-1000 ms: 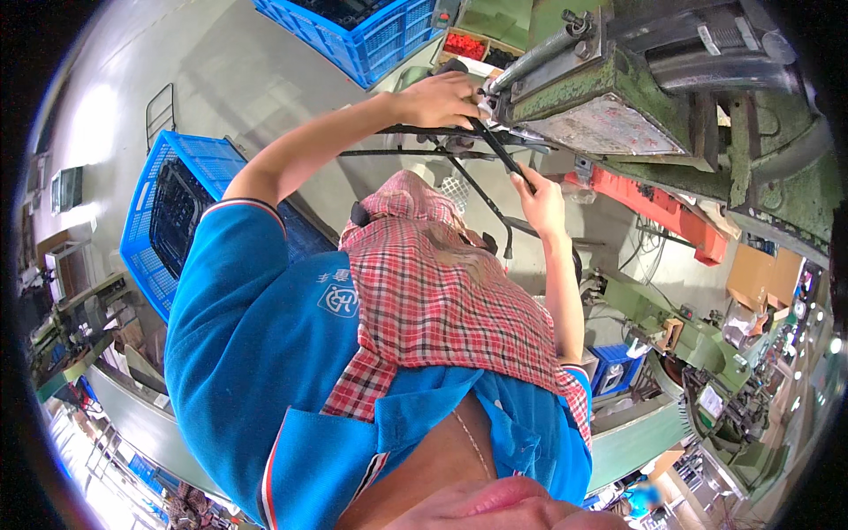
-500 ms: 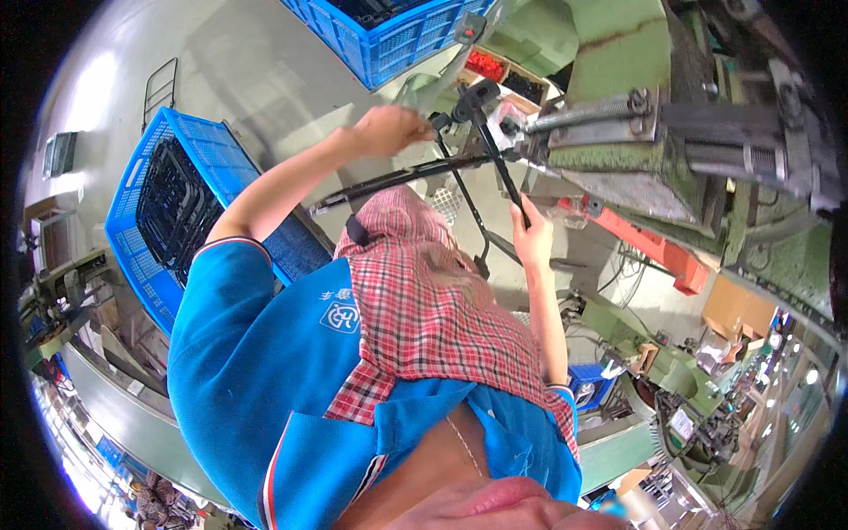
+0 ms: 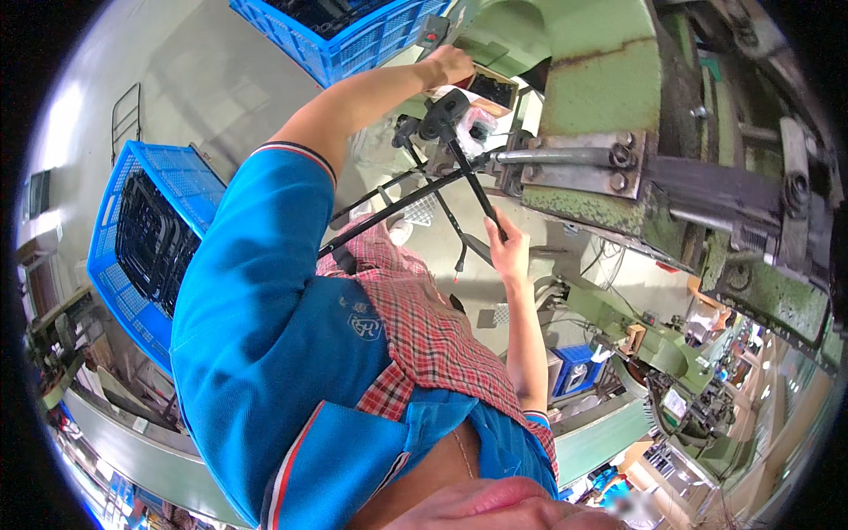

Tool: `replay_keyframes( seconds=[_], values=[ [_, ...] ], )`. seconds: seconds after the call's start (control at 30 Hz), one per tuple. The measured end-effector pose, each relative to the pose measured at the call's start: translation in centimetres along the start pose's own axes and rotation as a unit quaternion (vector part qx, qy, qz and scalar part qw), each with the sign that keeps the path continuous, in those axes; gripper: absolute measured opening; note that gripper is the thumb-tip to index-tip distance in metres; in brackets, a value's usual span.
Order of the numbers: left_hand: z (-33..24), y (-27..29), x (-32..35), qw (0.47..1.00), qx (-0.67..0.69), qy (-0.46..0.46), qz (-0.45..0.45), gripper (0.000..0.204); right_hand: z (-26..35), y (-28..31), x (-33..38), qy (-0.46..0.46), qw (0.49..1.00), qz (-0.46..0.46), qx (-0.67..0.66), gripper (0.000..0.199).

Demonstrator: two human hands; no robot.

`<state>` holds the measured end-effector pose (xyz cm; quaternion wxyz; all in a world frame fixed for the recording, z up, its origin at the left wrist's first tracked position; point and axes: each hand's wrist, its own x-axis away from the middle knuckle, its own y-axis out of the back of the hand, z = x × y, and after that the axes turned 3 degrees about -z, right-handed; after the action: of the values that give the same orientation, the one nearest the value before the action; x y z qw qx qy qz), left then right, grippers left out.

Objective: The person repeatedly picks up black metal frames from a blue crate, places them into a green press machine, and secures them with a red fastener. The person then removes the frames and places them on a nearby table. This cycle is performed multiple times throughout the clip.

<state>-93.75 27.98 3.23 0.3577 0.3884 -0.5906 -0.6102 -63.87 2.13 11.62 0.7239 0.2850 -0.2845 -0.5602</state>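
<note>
My right hand (image 3: 510, 247) is closed around the lower end of a black metal tube (image 3: 474, 181). The tube belongs to a black tubular frame (image 3: 389, 209) with crossing bars, lying in front of my body. A chunky black plastic joint (image 3: 444, 113) sits at the tube's far end. Beyond it, my left hand (image 3: 451, 65) reaches over a divided parts box (image 3: 497, 108), at the section beside small black parts (image 3: 492, 89). Its fingers are curled downward. The fingertips, and whatever they may hold, are hidden.
A green machine (image 3: 601, 84) with a steel rod (image 3: 556, 157) stands close on the right, near the frame. Blue crates of black parts stand at left (image 3: 132, 291) and far (image 3: 353, 53). A green bench edge (image 3: 159, 459) curves behind me.
My left hand has moved away from beside the black joint to the parts box, covering the red parts seen earlier. My right hand still grips the tube. The whole view has shifted somewhat.
</note>
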Motion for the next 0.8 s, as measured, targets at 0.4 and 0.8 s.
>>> replay_keyframes(
  seconds=[0.4,0.8],
  values=[
    [2.1,1.2,3.5,0.966,0.158,0.077,-0.189,0.02,1.5,0.8,-0.2,-0.031,0.998,0.026,0.051,0.033],
    [-11.5,11.1,16.3,0.889,0.412,-0.102,-0.172,0.026,1.7,1.0,0.0,-0.03,0.997,0.018,0.063,0.037]
  ],
)
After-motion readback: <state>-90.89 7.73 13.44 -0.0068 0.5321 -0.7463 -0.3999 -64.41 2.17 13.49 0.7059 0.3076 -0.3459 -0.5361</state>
